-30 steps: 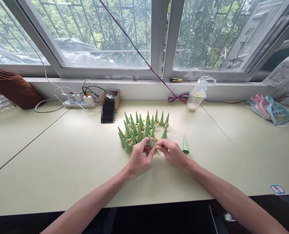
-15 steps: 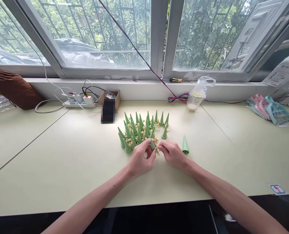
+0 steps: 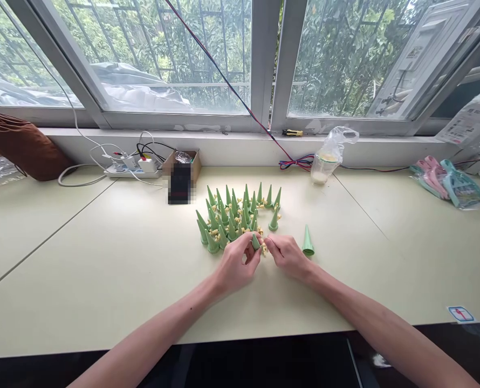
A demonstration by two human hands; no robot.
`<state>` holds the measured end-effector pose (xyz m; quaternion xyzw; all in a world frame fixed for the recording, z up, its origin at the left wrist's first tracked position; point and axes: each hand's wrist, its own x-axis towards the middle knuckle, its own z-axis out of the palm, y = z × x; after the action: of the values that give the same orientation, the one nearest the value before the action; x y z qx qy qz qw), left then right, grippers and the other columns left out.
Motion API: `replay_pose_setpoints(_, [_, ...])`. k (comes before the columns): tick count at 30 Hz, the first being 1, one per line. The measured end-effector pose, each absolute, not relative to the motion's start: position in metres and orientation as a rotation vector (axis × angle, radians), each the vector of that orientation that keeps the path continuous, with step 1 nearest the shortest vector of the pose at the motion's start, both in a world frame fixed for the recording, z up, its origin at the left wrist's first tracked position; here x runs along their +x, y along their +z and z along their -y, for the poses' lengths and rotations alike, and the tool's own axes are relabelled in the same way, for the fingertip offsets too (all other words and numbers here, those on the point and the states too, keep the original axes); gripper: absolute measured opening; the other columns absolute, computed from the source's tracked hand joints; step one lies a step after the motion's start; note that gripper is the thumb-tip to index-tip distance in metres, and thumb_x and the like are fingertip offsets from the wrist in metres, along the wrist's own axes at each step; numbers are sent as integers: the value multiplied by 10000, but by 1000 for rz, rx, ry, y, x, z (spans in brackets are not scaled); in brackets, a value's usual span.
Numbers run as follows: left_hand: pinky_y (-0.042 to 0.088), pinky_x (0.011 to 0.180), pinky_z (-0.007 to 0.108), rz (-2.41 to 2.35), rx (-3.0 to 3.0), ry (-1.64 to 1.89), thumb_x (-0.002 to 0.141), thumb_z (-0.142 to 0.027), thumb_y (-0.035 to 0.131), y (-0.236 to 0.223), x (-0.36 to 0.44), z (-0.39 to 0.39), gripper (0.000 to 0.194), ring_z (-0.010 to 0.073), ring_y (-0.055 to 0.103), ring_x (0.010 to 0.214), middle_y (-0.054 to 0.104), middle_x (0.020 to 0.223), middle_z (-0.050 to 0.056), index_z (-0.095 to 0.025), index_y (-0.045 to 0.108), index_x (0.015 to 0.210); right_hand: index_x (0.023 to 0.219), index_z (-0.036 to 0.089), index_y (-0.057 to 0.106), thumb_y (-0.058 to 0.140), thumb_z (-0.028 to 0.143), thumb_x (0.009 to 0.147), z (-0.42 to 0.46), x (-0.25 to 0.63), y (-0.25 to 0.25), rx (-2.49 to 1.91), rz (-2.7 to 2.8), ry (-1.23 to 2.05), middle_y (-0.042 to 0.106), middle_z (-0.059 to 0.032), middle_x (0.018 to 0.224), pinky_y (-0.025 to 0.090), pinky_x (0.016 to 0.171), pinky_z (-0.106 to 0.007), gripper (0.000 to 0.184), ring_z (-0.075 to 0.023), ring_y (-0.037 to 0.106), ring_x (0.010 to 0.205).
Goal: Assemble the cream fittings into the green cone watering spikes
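Observation:
My left hand (image 3: 240, 258) pinches a small green cone (image 3: 255, 242), tilted between thumb and fingers. Close to its right side, my right hand (image 3: 285, 252) has thumb and forefinger pressed together; whatever lies in that pinch is too small to make out. Small yellow pieces (image 3: 264, 249) show between the two hands. Behind them stand several green cones (image 3: 223, 213) in a cluster, with yellow pieces among their bases. One green cone (image 3: 273, 221) stands slightly apart at the cluster's right. Another plain green cone (image 3: 307, 242) is upright to the right of my right hand.
A power strip (image 3: 114, 172) with cables and an open cardboard box (image 3: 195, 167) sit at the table's back. Toward the back right are a plastic cup in a bag (image 3: 323, 167) and bagged pink and teal items (image 3: 462, 186). A brown pouch (image 3: 25, 148) lies far left.
The cone in my left hand has tipped and shifted slightly right. My right hand has drawn a little away from it, to the right.

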<state>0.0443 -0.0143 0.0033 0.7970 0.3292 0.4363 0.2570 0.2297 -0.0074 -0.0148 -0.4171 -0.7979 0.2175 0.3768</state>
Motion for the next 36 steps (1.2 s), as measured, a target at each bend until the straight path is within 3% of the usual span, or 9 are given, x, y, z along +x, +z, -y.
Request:
replay_pose_setpoints(8, [429,522,196,-958,2175,1209,899,-117,558,3,46,13,147,72,481,523,562,722,-31,-191,549,1026,656,198,412,349,389,1059,6,228,-13,-1078,1952,675,445,22,601,294,548,-263,451,-112,377,533])
replay_pose_setpoints(12, [411,499,195,-1000,2174,1223,898,-145,570,4,45,13,158,78,456,496,502,638,-58,-193,545,1046,751,190,518,451,416,1029,8,228,-9,-1063,1922,716,476,32,608,308,536,-254,365,-109,370,527])
replay_pose_setpoints(16, [412,493,195,-1036,2117,1209,892,-167,582,6,45,13,149,73,458,510,580,736,-28,-196,538,1032,903,180,579,506,416,1006,10,229,-4,-1019,1937,782,525,24,649,342,543,-251,268,-115,397,549])
replay_pose_setpoints(21, [429,492,192,-1023,2035,1224,892,-180,584,11,46,13,132,60,459,510,625,838,-2,-189,537,1016,956,181,574,521,402,999,11,230,-3,-967,1949,812,534,21,672,361,539,-247,232,-116,411,557])
replay_pose_setpoints(31, [428,494,205,-1014,2029,1185,877,-184,605,11,45,13,110,79,473,508,553,680,-35,-179,551,972,807,193,548,493,444,1006,10,229,-8,-998,1950,716,514,26,623,349,537,-249,325,-113,395,532])
replay_pose_setpoints(36, [454,531,213,-941,2088,1149,873,-160,592,8,46,16,126,90,489,521,505,624,-55,-179,562,995,659,202,419,428,434,1031,8,229,-12,-1005,1931,659,434,36,576,286,508,-245,439,-102,348,508])
